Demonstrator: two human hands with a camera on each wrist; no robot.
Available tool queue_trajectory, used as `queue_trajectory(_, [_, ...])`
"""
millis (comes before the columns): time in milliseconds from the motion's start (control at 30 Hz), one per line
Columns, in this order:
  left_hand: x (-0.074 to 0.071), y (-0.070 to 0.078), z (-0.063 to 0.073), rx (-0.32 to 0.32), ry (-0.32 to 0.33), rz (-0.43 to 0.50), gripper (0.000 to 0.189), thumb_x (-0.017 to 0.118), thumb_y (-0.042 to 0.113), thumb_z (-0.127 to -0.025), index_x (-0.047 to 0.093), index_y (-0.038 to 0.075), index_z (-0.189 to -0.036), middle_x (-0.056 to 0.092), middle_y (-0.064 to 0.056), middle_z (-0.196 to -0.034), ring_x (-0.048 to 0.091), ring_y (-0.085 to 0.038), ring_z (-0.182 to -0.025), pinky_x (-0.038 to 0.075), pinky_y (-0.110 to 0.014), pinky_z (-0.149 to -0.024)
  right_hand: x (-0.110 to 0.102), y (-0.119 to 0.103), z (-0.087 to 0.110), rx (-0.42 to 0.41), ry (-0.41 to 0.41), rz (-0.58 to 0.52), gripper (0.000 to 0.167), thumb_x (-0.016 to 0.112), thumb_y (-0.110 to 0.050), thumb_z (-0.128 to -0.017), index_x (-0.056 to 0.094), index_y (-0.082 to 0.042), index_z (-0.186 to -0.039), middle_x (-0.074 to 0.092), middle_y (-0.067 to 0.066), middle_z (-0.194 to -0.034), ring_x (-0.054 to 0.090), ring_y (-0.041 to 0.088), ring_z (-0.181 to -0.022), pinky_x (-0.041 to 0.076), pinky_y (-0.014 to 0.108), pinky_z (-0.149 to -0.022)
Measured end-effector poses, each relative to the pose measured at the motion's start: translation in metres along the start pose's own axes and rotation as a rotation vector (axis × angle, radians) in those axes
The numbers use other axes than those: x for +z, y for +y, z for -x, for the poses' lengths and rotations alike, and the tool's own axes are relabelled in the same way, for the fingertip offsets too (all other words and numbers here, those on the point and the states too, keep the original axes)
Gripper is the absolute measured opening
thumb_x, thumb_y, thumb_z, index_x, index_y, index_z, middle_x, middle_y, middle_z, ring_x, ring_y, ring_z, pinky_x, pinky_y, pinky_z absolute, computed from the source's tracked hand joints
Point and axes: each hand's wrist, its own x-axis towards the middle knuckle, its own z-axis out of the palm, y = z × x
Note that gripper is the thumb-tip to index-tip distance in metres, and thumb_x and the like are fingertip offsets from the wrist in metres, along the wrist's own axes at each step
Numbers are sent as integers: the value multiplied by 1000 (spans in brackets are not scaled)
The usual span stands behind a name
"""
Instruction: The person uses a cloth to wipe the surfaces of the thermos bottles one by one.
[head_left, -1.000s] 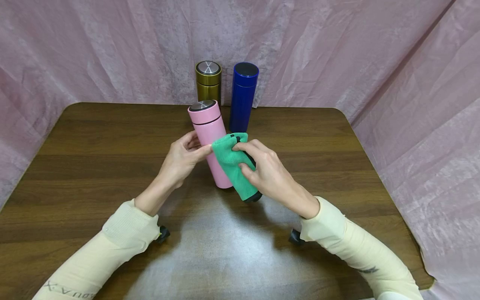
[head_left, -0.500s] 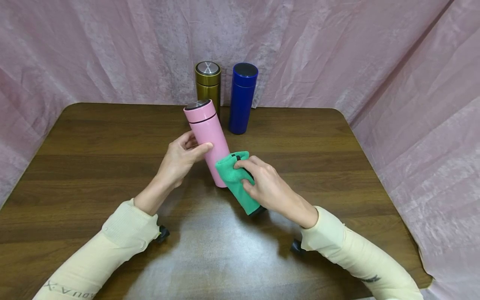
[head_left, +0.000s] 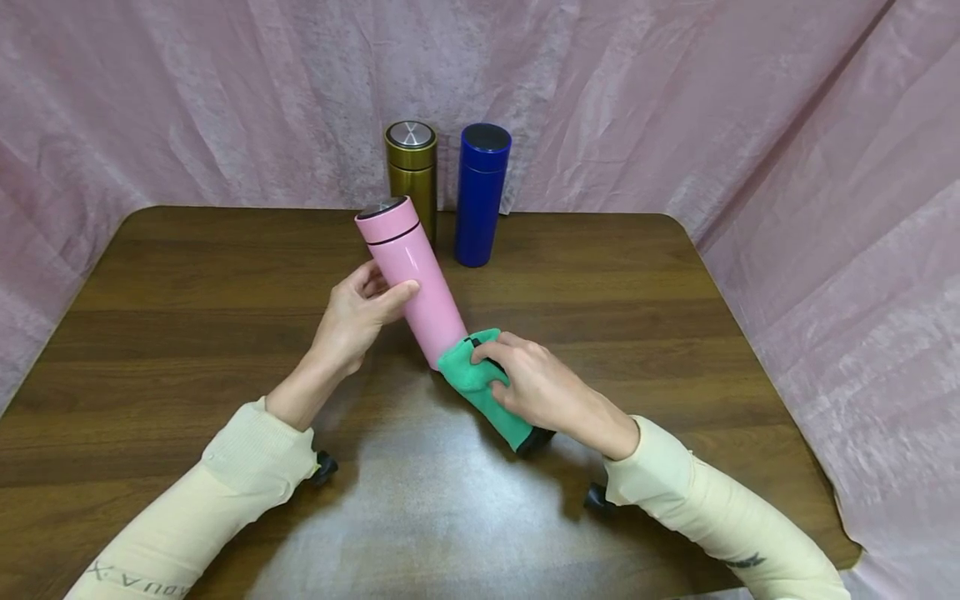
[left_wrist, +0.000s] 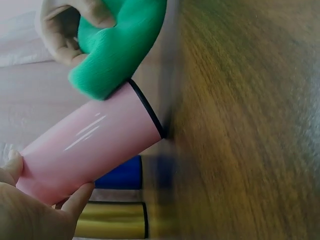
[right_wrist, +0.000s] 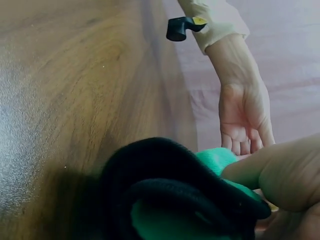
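My left hand [head_left: 350,321] grips a pink thermos flask [head_left: 417,279] around its middle, thumb across the front. The flask leans with its silver-topped lid [head_left: 382,207] up to the left and its base down to the right. In my right hand [head_left: 536,379] is a folded green cloth [head_left: 480,375] with black edging, pinched between thumb and fingers. The cloth lies against the flask's lower right end. In the left wrist view the green cloth [left_wrist: 117,55] meets the pink side beside the black base ring [left_wrist: 147,107]. The right wrist view shows the cloth's black border [right_wrist: 155,165] up close.
A gold thermos [head_left: 412,179] and a blue thermos [head_left: 482,196] stand upright behind the pink one, near the back edge of the wooden table [head_left: 225,275]. Pink curtains [head_left: 600,100] hang behind the table and to its sides.
My right hand has slid the cloth down and to the right along the flask to its base. The flask has tilted further, its lid shifting left. My left hand keeps its grip.
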Motion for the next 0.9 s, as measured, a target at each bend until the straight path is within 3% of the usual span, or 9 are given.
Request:
queue_trajectory(167, [1, -1, 3, 7, 45, 16, 60, 77, 19, -96, 50, 3, -148, 62, -13, -132, 65, -17, -109, 59, -29, -91, -2, 10, 7, 50, -99, -88, 36, 67, 5, -88, 69, -6, -122, 68, 7, -120, 60, 21, -96, 53, 35, -83])
queue_trajectory(300, [1, -1, 6, 1, 82, 80, 55, 77, 21, -96, 54, 3, -142, 64, -10, -124, 66, -19, -107, 59, -29, -91, -4, 20, 17, 77, -79, -172, 37, 72, 2, -90, 69, -11, -124, 68, 4, -127, 61, 19, -109, 52, 40, -95])
queue_trajectory(367, [1, 0, 7, -8, 98, 142, 51, 77, 20, -96, 55, 4, -139, 64, -10, -121, 66, -20, -104, 59, -30, -90, -6, 24, 23, 84, -37, -223, 38, 75, 2, -90, 69, -13, -124, 68, 3, -127, 61, 14, -91, 52, 37, -88])
queue_trajectory(433, [0, 2, 9, -5, 113, 201, 47, 76, 18, -97, 55, 5, -136, 63, -9, -120, 66, -19, -102, 60, -31, -89, -7, 26, 28, 98, 11, -275, 40, 76, 2, -89, 69, -15, -125, 69, 3, -124, 50, 8, -69, 50, 33, -75])
queue_trajectory(500, [-1, 4, 9, 1, 127, 271, 43, 74, 16, -97, 55, 5, -134, 62, -10, -118, 66, -18, -99, 60, -31, -88, -8, 28, 31, 110, 60, -324, 41, 77, 1, -89, 68, -16, -125, 69, 4, -119, 34, 7, -59, 43, 30, -64])
queue_trajectory(533, [-2, 5, 10, 5, 134, 301, 42, 74, 15, -97, 55, 5, -133, 62, -10, -117, 66, -18, -98, 61, -31, -87, -8, 29, 33, 115, 87, -342, 41, 77, 1, -89, 68, -16, -125, 69, 4, -118, 34, 7, -58, 42, 29, -63])
queue_trajectory(633, [-5, 9, 11, 9, 152, 370, 38, 74, 15, -98, 55, 5, -129, 61, -9, -114, 66, -16, -93, 61, -30, -86, -7, 31, 36, 117, 164, -409, 42, 77, 3, -89, 67, -14, -126, 69, 5, -118, 54, 11, -76, 49, 30, -73])
queue_trajectory(733, [-8, 11, 12, 1, 166, 413, 35, 74, 17, -98, 56, 5, -127, 62, -8, -112, 67, -15, -90, 61, -31, -86, -7, 33, 38, 108, 238, -497, 42, 75, 8, -89, 64, -8, -127, 67, 8, -123, 61, 20, -102, 52, 31, -88])
queue_trajectory(900, [-12, 13, 13, -22, 171, 469, 36, 74, 20, -98, 56, 6, -127, 64, -6, -111, 70, -16, -93, 61, -33, -87, -1, 33, 39, 89, 378, -624, 42, 70, 15, -88, 60, 0, -126, 64, 15, -123, 61, 24, -108, 52, 23, -92])
